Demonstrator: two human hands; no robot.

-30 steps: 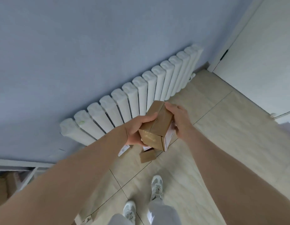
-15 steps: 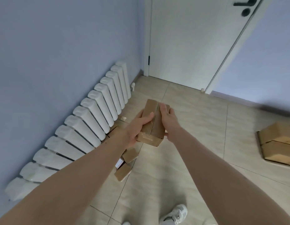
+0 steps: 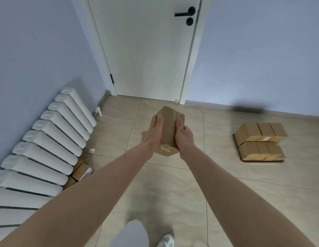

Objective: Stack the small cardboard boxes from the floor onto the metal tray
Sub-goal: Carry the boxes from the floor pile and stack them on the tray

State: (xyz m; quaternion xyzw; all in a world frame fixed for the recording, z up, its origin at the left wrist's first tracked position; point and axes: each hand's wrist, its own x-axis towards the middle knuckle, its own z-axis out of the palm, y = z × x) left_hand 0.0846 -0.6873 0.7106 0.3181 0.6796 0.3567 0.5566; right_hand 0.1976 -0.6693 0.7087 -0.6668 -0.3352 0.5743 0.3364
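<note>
A small brown cardboard box (image 3: 169, 128), taped along its top, is held in front of me at about waist height. My left hand (image 3: 152, 132) grips its left side with the thumb on top. My right hand (image 3: 184, 136) grips its right side. On the floor to the right, several small cardboard boxes (image 3: 260, 140) lie packed in two rows on a dark flat tray (image 3: 236, 143), of which only the left edge shows. More small boxes (image 3: 80, 171) lie on the floor beside the radiator at the left.
A white radiator (image 3: 48, 139) runs along the left wall. A shut white door (image 3: 148, 50) with a black handle stands straight ahead. Beige floor tiles (image 3: 217, 175) spread between me and the tray. My shoe (image 3: 165, 240) shows at the bottom.
My view has swung right, from the radiator towards the door and the tray. The box stays between both hands and has moved with me. The boxes by the radiator slid to the left.
</note>
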